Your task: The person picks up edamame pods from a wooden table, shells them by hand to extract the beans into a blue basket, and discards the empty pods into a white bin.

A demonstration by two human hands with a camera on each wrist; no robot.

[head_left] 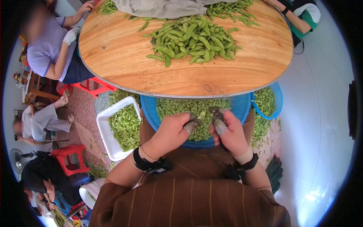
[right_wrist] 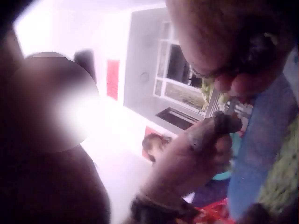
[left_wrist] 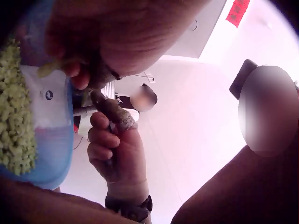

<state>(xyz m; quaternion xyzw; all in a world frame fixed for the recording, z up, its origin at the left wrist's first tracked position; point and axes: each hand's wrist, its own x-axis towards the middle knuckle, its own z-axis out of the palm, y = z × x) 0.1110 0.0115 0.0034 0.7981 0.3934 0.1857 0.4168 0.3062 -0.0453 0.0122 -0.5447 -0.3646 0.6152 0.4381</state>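
Head view: left hand [head_left: 169,130] is curled in, pinching a green pod [head_left: 202,114] mid-frame above the blue basin [head_left: 242,107]. Right hand [head_left: 232,136] is just beside it, fingers bent, can't tell if they've got anything. Pod's probably light, bendy, bit slick, so I'd pinch one end. Left wrist view: pod pokes out upper left. Right wrist view: blurry green bits right of centre.

Pinkish speckled floor [head_left: 83,134] beside pale walls [right_wrist: 112,25].
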